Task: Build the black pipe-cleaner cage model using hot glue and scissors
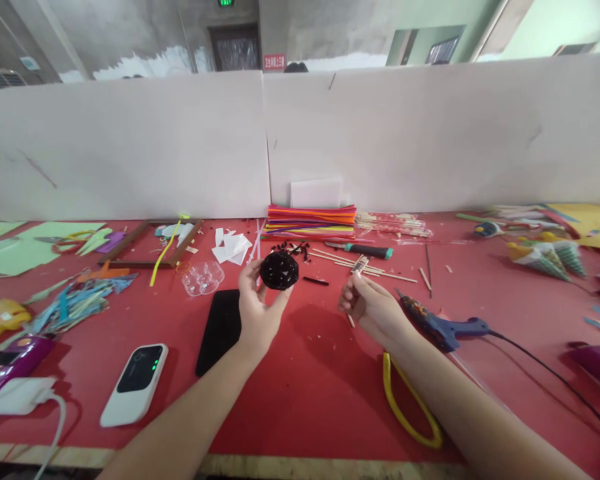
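My left hand [263, 307] is closed around the edge of a round black object [279, 270], lifted above the red table; small light specks show on its face. To its right, my right hand [373, 303] pinches a small greyish flat piece [360, 264] between thumb and fingertips. What exactly that piece is, I cannot make out. Thin wooden sticks [400, 277] and a utility knife [365, 251] lie behind the right hand. Loose black bits [300, 251] and a short black strip [316, 281] lie between the hands.
A blue glue gun [443, 327] and yellow loop [413, 413] lie by my right forearm. Left are a black phone [221, 330], white device [135, 385], clear tray [203, 277] and brown frame [145, 263]. Coloured pipe cleaners [311, 222] lie before a white partition [380, 133].
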A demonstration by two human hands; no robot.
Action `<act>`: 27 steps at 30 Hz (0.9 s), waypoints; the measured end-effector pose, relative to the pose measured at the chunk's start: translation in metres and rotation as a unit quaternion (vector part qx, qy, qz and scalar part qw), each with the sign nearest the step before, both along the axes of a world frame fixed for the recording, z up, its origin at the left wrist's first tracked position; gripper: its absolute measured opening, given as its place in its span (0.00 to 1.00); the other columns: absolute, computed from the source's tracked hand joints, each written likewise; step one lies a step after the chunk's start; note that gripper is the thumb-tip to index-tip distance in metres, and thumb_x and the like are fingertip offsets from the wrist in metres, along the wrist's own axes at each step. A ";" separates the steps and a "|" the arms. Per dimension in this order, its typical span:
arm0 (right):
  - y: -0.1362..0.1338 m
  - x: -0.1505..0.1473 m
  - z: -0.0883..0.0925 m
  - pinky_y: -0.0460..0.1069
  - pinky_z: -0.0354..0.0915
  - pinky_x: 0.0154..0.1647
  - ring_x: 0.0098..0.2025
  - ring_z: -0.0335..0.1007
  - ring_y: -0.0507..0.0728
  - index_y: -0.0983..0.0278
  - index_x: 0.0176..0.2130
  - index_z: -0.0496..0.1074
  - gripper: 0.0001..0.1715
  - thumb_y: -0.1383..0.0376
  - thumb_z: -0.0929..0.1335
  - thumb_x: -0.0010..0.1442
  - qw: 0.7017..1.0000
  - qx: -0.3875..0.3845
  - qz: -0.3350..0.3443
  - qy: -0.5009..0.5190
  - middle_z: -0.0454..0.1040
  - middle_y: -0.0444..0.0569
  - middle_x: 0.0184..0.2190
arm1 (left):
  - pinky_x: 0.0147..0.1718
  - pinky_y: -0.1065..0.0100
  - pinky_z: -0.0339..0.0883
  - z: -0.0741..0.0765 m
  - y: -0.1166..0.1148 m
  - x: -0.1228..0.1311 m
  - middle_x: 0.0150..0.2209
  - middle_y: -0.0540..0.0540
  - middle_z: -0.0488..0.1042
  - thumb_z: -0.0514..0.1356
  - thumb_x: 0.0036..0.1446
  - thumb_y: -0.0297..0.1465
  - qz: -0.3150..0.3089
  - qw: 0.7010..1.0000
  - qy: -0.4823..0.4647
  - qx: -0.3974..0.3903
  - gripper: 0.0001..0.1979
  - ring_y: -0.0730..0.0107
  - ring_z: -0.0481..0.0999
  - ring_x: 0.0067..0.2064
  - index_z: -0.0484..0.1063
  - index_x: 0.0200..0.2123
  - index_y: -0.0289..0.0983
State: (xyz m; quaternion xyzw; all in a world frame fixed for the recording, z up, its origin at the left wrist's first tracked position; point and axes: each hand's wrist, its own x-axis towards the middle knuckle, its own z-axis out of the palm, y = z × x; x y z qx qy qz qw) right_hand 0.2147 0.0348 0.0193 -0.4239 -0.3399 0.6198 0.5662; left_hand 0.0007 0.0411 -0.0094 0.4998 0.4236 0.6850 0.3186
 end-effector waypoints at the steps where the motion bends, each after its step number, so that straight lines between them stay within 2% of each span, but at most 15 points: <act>1: 0.000 0.000 0.000 0.47 0.63 0.26 0.23 0.63 0.49 0.61 0.26 0.68 0.37 0.40 0.84 0.39 1.000 -0.004 -0.002 0.000 0.67 0.38 0.21 | 0.67 0.46 0.70 -0.001 0.001 0.000 0.62 0.38 0.70 0.74 0.53 0.35 0.009 1.000 -0.001 0.001 0.35 0.52 0.74 0.66 0.62 0.60 0.44; 7: -0.002 -0.002 0.003 0.46 0.63 0.26 0.22 0.63 0.48 0.61 0.22 0.67 0.38 0.41 0.85 0.33 1.000 -0.017 -0.014 -0.012 0.67 0.38 0.20 | 0.67 0.47 0.69 0.001 0.002 -0.001 0.61 0.38 0.72 0.75 0.49 0.34 0.031 0.999 -0.004 0.011 0.34 0.51 0.73 0.66 0.68 0.58 0.42; 10: -0.002 -0.002 0.003 0.46 0.62 0.25 0.22 0.63 0.48 0.61 0.22 0.67 0.39 0.40 0.85 0.32 0.999 -0.022 -0.021 -0.017 0.66 0.38 0.19 | 0.66 0.49 0.69 0.006 0.002 -0.001 0.61 0.38 0.74 0.78 0.47 0.36 -0.011 0.997 -0.077 -0.028 0.36 0.52 0.75 0.65 0.68 0.58 0.42; 13: -0.001 -0.001 0.001 0.46 0.62 0.24 0.21 0.63 0.48 0.62 0.21 0.67 0.39 0.39 0.85 0.31 0.999 -0.032 -0.024 -0.025 0.66 0.38 0.19 | 0.63 0.52 0.72 0.012 0.002 0.000 0.57 0.40 0.78 0.79 0.46 0.42 -0.058 0.982 -0.164 -0.068 0.36 0.54 0.80 0.59 0.70 0.55 0.42; 19: 0.001 -0.001 -0.001 0.45 0.62 0.23 0.21 0.63 0.47 0.62 0.22 0.68 0.40 0.38 0.85 0.30 0.998 -0.039 -0.023 -0.035 0.66 0.38 0.19 | 0.52 0.59 0.78 0.018 0.000 -0.002 0.45 0.45 0.83 0.77 0.49 0.49 -0.128 0.964 -0.205 -0.112 0.29 0.62 0.84 0.46 0.76 0.48 0.40; 21: 0.001 -0.001 -0.001 0.46 0.62 0.23 0.20 0.63 0.47 0.62 0.22 0.67 0.41 0.37 0.84 0.30 0.998 -0.037 -0.021 -0.037 0.65 0.37 0.18 | 0.48 0.59 0.80 0.021 -0.001 -0.003 0.43 0.46 0.83 0.76 0.48 0.50 -0.159 0.953 -0.221 -0.133 0.30 0.62 0.84 0.43 0.76 0.47 0.39; 24: 0.001 -0.001 0.001 0.46 0.62 0.23 0.20 0.63 0.47 0.62 0.21 0.65 0.42 0.36 0.84 0.30 0.998 -0.034 -0.015 -0.040 0.64 0.37 0.18 | 0.44 0.56 0.82 0.026 -0.002 -0.003 0.44 0.45 0.83 0.77 0.46 0.50 -0.206 0.931 -0.253 -0.163 0.32 0.60 0.85 0.41 0.75 0.48 0.39; 27: -0.001 -0.001 0.002 0.46 0.62 0.22 0.18 0.60 0.46 0.61 0.22 0.64 0.42 0.36 0.84 0.33 0.999 -0.032 -0.004 -0.040 0.64 0.36 0.17 | 0.43 0.55 0.83 0.028 -0.001 -0.004 0.43 0.48 0.82 0.78 0.44 0.48 -0.226 0.909 -0.291 -0.195 0.31 0.61 0.85 0.39 0.73 0.46 0.40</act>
